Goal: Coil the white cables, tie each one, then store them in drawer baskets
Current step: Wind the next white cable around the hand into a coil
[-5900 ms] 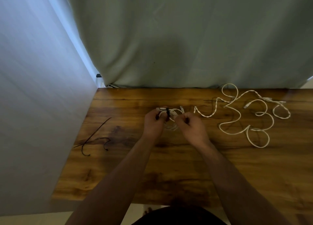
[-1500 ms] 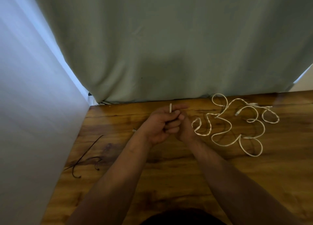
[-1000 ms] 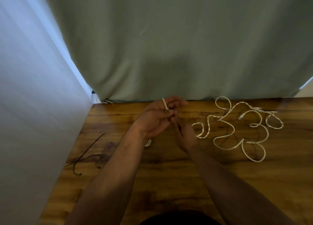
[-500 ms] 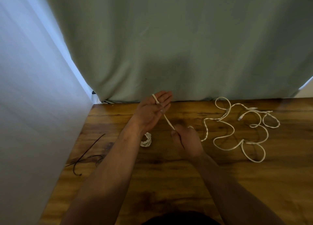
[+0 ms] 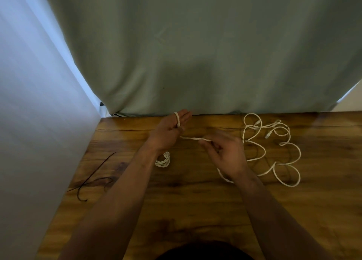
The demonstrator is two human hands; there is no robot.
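A long white cable sprawls in loose loops on the wooden table at the right. One end of it is looped over the straight fingers of my left hand, with the thumb pinning it near the back edge. From there a strand runs right to my right hand, which pinches it between thumb and fingertips. A second white cable, coiled into a small bundle, lies on the table just under my left wrist.
Thin black ties lie on the table near its left edge. A green curtain hangs along the back edge and a pale wall stands to the left. No drawer baskets are in view.
My right hand has moved right and drawn the strand out sideways from my left hand. The coiled bundle, held earlier, now lies on the table. The loose loops have shifted slightly.
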